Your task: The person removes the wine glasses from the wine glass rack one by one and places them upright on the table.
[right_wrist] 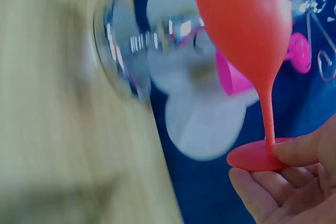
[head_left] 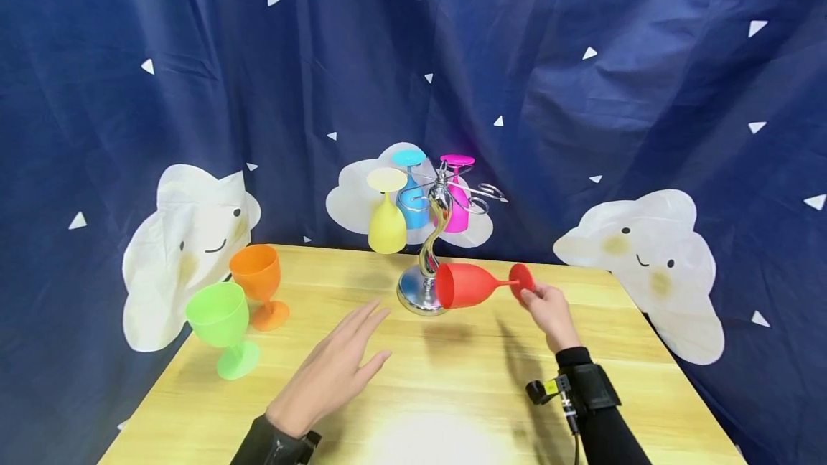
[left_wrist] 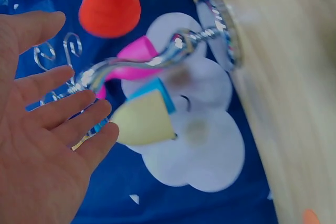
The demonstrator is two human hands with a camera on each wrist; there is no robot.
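My right hand pinches the round foot of a red plastic wine goblet, which lies sideways in the air with its mouth toward the left. In the right wrist view the thumb presses one side of the foot and the fingers the other. My left hand is held over the table, fingers extended and thumb apart, touching nothing. Behind both hands stands a chrome goblet rack with curled wire arms. Upside down from it hang a yellow goblet, a blue goblet and a magenta goblet.
Toward the table's left edge, an orange goblet and a green goblet stand upright. The wooden table backs onto a dark blue curtain with white clouds and triangles.
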